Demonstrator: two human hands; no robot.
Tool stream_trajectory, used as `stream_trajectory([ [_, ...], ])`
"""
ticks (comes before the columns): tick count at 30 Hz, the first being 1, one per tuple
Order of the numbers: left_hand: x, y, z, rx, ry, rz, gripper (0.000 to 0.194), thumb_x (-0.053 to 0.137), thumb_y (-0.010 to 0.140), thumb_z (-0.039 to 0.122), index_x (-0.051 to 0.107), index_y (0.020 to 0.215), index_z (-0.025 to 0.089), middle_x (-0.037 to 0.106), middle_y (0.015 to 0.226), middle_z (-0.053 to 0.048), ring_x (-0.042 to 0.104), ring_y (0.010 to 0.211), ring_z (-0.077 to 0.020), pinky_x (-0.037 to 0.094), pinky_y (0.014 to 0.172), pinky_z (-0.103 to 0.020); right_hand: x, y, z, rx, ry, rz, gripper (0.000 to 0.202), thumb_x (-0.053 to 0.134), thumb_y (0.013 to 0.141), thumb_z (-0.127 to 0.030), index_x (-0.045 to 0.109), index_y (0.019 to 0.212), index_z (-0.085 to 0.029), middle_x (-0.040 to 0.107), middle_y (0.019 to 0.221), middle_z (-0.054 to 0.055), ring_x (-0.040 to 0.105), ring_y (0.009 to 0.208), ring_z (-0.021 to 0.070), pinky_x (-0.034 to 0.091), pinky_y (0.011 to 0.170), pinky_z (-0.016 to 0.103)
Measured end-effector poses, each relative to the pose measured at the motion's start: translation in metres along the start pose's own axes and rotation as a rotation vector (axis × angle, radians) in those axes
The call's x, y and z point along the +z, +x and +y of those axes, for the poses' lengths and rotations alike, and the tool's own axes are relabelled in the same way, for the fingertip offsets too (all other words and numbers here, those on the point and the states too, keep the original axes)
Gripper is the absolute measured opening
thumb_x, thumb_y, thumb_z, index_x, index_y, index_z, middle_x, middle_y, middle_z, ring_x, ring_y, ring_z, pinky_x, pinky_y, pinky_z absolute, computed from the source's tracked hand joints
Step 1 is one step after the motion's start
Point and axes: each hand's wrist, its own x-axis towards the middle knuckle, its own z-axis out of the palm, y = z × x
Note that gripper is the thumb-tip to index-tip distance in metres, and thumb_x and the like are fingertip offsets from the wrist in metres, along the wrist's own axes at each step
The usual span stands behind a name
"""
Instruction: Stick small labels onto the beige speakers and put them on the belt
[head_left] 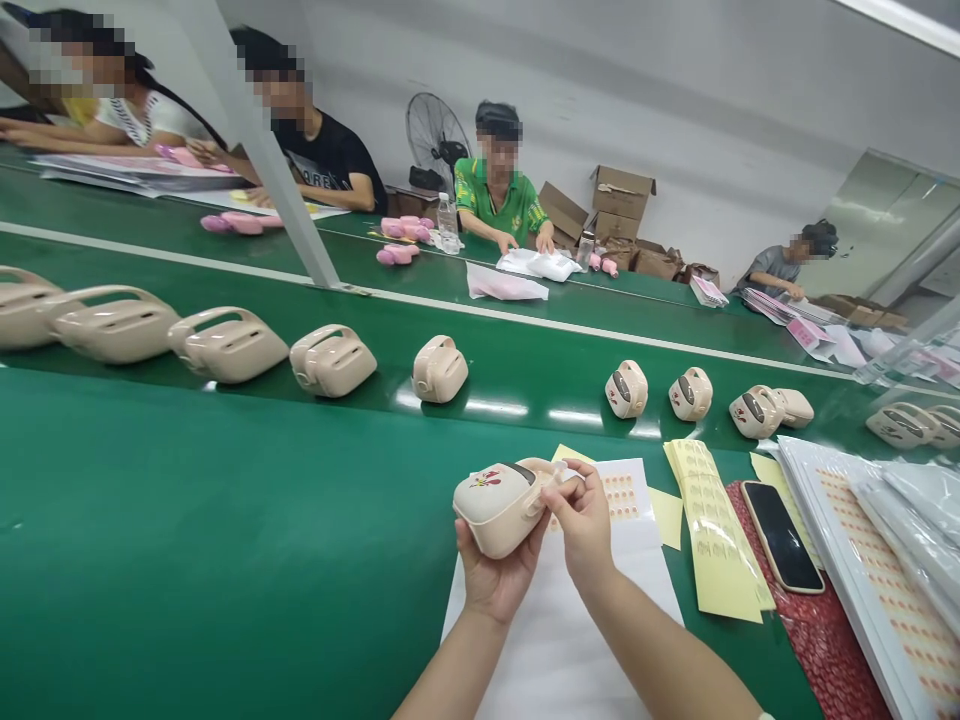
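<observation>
My left hand [499, 570] is wrapped around the underside of a beige plastic case with a carry handle [495, 520], holding it tilted above the work table. Its pale front has a red printed figure and a dark window. At the handle end, my right hand [581, 520] has its thumb and fingers pinched together against the case. A small whitish bit shows by those fingertips, too small to name. Beneath both hands lies a white sheet [577, 640], and a sheet of small orange round stickers [622, 497] shows behind my right hand.
Similar beige cases [334, 360] stand in a row along the green belt [525, 400]. On my right are yellow sticker sheets [724, 575], a phone [782, 535], red bubble wrap [825, 640] and plastic-covered sticker sheets [862, 560]. Several co-workers sit across; a slanted white post [262, 140] rises at left.
</observation>
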Motion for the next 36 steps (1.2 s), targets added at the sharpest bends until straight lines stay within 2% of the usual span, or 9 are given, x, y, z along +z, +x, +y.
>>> stream_trajectory([
  [10,0.015,0.0,-0.01,0.058,-0.013,0.071,0.042,0.051,0.08,0.046,0.053,0.118,0.029,0.058,0.124,-0.001,0.052,0.114,-0.0161,0.039,0.096,-0.024,0.017,-0.007,0.024,-0.121,0.007,0.161,0.03,0.062,0.068,-0.032,0.041,0.088,-0.024,0.054,0.059,-0.005,0.057,0.064,0.0151,0.042,0.083,0.038],
  [15,0.012,-0.002,-0.01,0.103,-0.069,0.146,0.048,0.051,0.08,0.045,0.046,0.125,0.029,0.056,0.126,-0.002,0.05,0.116,-0.0173,0.035,0.1,-0.026,0.024,-0.009,0.033,-0.19,-0.061,0.19,0.024,0.056,0.074,-0.032,0.039,0.089,-0.025,0.055,0.063,-0.004,0.057,0.064,0.0149,0.044,0.075,0.034],
  [20,0.012,-0.003,-0.01,0.092,-0.059,0.114,0.052,0.049,0.08,0.047,0.042,0.128,0.029,0.058,0.124,-0.002,0.05,0.116,-0.0168,0.027,0.104,-0.025,0.022,-0.01,0.036,-0.31,-0.223,0.206,0.019,0.053,0.077,-0.034,0.04,0.088,-0.026,0.053,0.067,-0.002,0.056,0.063,0.0156,0.045,0.069,0.034],
  [22,0.014,-0.003,-0.01,0.067,-0.054,0.092,0.052,0.049,0.08,0.047,0.043,0.128,0.028,0.059,0.122,-0.003,0.05,0.116,-0.0165,0.027,0.104,-0.024,0.017,-0.009,0.039,-0.379,-0.319,0.191,0.014,0.051,0.078,-0.034,0.042,0.086,-0.026,0.053,0.07,0.0,0.055,0.067,0.017,0.045,0.071,0.037],
  [25,0.017,-0.003,-0.01,0.064,-0.053,0.07,0.052,0.05,0.079,0.045,0.043,0.128,0.027,0.06,0.121,-0.003,0.05,0.116,-0.0155,0.031,0.101,-0.02,0.003,-0.007,0.044,-0.534,-0.471,0.081,0.01,0.051,0.079,-0.031,0.045,0.086,-0.027,0.056,0.076,0.003,0.055,0.074,0.0203,0.045,0.075,0.042],
  [28,0.018,-0.003,-0.009,0.036,-0.033,0.036,0.05,0.051,0.078,0.045,0.046,0.125,0.029,0.058,0.124,-0.002,0.048,0.118,-0.0171,0.036,0.097,-0.021,-0.009,-0.008,0.045,-0.692,-0.558,-0.013,0.023,0.051,0.079,-0.026,0.045,0.101,-0.028,0.059,0.089,0.006,0.054,0.084,0.0221,0.043,0.078,0.044],
  [30,0.018,-0.004,-0.009,0.005,-0.023,0.037,0.049,0.051,0.077,0.046,0.047,0.124,0.031,0.055,0.127,-0.001,0.045,0.121,-0.0185,0.037,0.097,-0.023,-0.011,-0.009,0.041,-0.66,-0.567,0.012,0.038,0.051,0.079,-0.027,0.039,0.115,-0.026,0.056,0.101,0.009,0.052,0.088,0.0221,0.043,0.079,0.044],
  [32,0.017,-0.005,-0.008,-0.004,-0.019,0.039,0.048,0.048,0.079,0.049,0.046,0.125,0.034,0.054,0.129,0.0,0.044,0.122,-0.0175,0.037,0.098,-0.025,-0.009,-0.008,0.035,-0.52,-0.537,0.024,0.043,0.051,0.079,-0.032,0.037,0.12,-0.024,0.052,0.108,0.01,0.051,0.089,0.0213,0.042,0.081,0.043],
  [36,0.018,-0.005,-0.007,-0.007,0.002,-0.006,0.05,0.039,0.081,0.057,0.048,0.124,0.031,0.053,0.129,0.001,0.044,0.121,-0.0145,0.034,0.1,-0.024,0.002,-0.002,0.023,-0.252,-0.423,0.011,0.031,0.043,0.084,-0.038,0.045,0.112,-0.024,0.052,0.112,0.009,0.049,0.098,0.0205,0.04,0.088,0.042],
])
